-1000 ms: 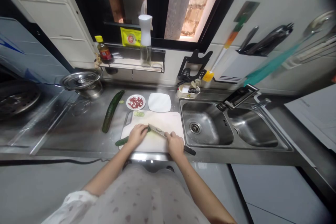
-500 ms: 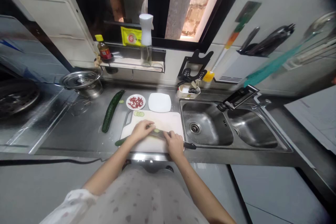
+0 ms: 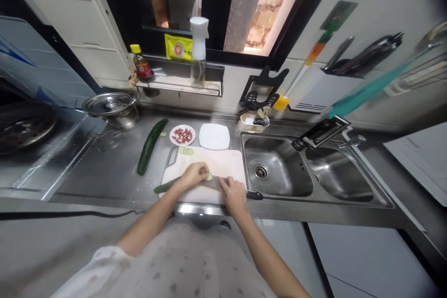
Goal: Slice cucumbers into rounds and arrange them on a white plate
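A knife lies across the white cutting board (image 3: 226, 159), its black handle (image 3: 254, 195) pointing right toward the sink. Pinched in the fingers of my left hand (image 3: 194, 174) is a cucumber slice (image 3: 209, 177), at the blade. My right hand (image 3: 233, 193) rests on the knife, fingers bent over the blade near the handle. The cut cucumber (image 3: 166, 186) lies at the board's lower left, partly behind my left wrist. Several cucumber slices (image 3: 186, 151) overlap at the board's upper left. A whole cucumber (image 3: 151, 147) is on the counter to the left.
Behind the board are a plate of red pieces (image 3: 182, 135) and a white square plate (image 3: 214, 136). A double sink (image 3: 279, 167) is on the right. A lidded steel pot (image 3: 122, 118) stands at the back left, with a shelf (image 3: 174, 84) above the counter.
The slice that was on the blade is now at my left fingertips, which have closed around it. The whole view has shifted slightly. My right hand stays on the knife.
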{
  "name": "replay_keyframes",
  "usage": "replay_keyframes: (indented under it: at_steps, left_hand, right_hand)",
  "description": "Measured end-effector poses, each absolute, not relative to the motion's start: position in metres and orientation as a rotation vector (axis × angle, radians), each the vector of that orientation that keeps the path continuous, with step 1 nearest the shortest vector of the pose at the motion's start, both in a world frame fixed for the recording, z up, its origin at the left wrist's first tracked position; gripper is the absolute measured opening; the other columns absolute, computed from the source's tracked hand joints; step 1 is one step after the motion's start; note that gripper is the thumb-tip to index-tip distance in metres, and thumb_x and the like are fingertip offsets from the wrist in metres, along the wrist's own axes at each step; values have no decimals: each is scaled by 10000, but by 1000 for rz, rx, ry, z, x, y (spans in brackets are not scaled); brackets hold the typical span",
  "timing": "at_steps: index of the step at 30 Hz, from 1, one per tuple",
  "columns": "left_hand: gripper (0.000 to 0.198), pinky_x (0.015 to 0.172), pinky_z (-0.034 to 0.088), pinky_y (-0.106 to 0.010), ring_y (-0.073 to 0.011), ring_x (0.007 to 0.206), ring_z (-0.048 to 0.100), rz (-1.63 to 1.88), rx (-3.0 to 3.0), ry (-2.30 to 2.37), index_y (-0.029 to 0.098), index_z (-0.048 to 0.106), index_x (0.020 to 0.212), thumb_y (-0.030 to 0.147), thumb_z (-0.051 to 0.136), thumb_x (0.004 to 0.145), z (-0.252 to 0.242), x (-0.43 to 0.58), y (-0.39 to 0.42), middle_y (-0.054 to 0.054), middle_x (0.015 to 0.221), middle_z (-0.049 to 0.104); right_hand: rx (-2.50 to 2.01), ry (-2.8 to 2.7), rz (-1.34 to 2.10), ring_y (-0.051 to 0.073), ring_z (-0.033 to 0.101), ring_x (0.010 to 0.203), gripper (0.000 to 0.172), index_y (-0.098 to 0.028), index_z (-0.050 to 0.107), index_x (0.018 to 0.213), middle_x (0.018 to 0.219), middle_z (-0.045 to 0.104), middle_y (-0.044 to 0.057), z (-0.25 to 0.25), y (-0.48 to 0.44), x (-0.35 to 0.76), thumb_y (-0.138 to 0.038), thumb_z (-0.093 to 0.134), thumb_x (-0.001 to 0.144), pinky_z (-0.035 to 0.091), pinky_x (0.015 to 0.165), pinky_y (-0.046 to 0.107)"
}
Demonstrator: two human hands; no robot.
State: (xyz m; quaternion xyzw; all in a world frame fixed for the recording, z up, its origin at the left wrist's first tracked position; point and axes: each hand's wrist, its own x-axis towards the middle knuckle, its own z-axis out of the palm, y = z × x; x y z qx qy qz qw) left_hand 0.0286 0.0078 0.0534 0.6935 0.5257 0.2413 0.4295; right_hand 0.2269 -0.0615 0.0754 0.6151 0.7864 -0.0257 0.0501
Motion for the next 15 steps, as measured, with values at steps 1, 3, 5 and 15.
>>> replay_keyframes:
  at_steps: [1, 3, 5, 15]
  left_hand:
    - [104, 646, 422, -219, -126, 684, 576, 611, 1712, 1323, 161, 650, 803, 215, 619, 719, 52, 29, 8, 0, 746, 660]
    - [94, 609, 408, -210, -114, 642, 559, 628, 1676, 1360, 161, 642, 794, 221, 618, 725, 51, 29, 10, 9, 708, 644]
    - [94, 599, 405, -205, -110, 629, 555, 668, 1628, 1419, 165, 642, 797, 226, 627, 727, 48, 27, 13, 13, 698, 640]
    - [108, 660, 431, -226, -129, 680, 595, 816, 1313, 1893, 160, 641, 805, 109, 616, 713, 18, 3, 47, -7, 731, 655]
  right_hand:
    - [1873, 2389, -80, 188, 480, 860, 385, -316, 548, 1299, 1101, 572, 83, 75, -61, 228, -226, 441, 941, 265, 748, 326]
    - [1871, 2376, -82, 192, 485, 863, 390, -313, 550, 1298, 1112, 574, 82, 74, -60, 230, -218, 448, 934, 267, 748, 326]
    - [1871, 2364, -85, 195, 491, 869, 396, -313, 554, 1297, 1122, 576, 82, 73, -60, 232, -208, 457, 927, 269, 749, 326]
    - [1938, 2320, -128, 182, 511, 843, 428, -332, 553, 1306, 1081, 589, 71, 68, -62, 241, -177, 462, 917, 276, 732, 313]
